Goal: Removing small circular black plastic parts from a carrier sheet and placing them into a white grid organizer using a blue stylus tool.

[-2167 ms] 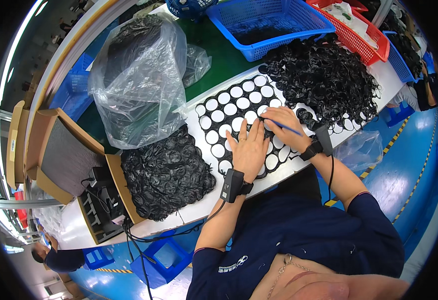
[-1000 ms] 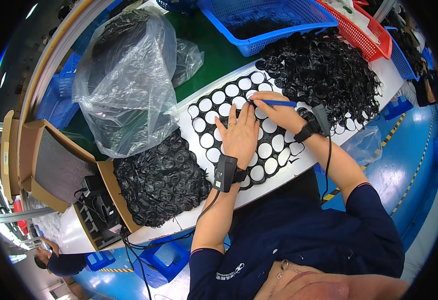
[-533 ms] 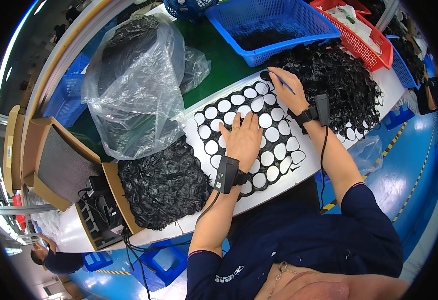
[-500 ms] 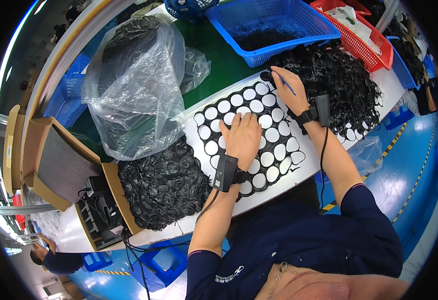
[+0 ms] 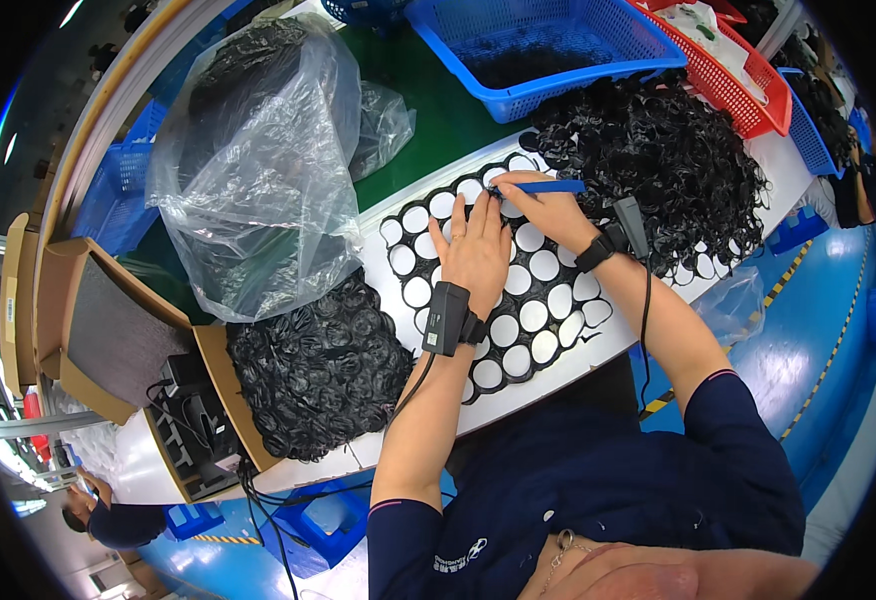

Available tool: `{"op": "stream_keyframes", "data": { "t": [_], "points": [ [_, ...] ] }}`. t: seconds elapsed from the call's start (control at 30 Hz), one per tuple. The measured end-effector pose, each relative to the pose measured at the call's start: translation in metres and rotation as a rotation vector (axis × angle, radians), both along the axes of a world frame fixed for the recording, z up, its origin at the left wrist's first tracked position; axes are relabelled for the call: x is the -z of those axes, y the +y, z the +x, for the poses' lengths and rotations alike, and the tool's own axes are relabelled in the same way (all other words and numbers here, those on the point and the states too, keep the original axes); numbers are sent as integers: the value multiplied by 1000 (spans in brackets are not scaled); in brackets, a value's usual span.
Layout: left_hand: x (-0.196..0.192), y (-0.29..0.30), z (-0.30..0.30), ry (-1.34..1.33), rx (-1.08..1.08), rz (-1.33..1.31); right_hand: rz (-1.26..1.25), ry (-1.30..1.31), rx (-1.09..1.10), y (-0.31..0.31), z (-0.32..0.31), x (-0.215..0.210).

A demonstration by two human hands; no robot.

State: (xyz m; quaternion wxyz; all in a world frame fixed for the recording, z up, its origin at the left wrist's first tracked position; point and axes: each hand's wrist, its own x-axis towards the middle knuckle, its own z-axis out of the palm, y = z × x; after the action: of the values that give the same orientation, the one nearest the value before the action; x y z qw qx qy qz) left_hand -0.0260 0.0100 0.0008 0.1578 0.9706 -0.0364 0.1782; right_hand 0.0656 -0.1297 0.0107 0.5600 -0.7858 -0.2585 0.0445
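Poking rings out of the black sheet

The left hand [image 5: 475,250] lay flat and open on the sheet [image 5: 518,290]. The right hand [image 5: 548,208] pinched a blue stick [image 5: 543,186], probably pushing the next ring loose, needing careful aim.

- A clear plastic bag [image 5: 258,190] bulges on the green table [image 5: 438,130].
- A blue basket [image 5: 548,50] sits beside a red basket [image 5: 728,70].
- An open cardboard box [image 5: 98,340] stands at the left.

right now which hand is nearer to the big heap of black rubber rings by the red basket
Right. The right hand, holding a blue pen, sits just beside the heap of black rubber rings; the left hand lies flat on the black perforated sheet, farther from it.
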Motion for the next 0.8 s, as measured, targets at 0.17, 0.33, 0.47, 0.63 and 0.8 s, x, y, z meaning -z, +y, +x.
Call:
{"op": "stream_keyframes", "data": {
  "t": [0.17,0.33,0.47,0.63,0.8],
  "points": [
    [1,0,1,6,0,-7,-12,-17,0,1,2,4],
    [2,-1,0,-24,8,-19,51,-115,50,3,0,3],
    [1,1,0,-28,-5,-30,-44,-394,32,6,-1,4],
    [3,0,0,-29,-9,-14,-373,-939,149,3,22,-1],
    [3,-1,-1,-45,-19,-26,-30,-538,436,-17,55,-9]
  ]
}}
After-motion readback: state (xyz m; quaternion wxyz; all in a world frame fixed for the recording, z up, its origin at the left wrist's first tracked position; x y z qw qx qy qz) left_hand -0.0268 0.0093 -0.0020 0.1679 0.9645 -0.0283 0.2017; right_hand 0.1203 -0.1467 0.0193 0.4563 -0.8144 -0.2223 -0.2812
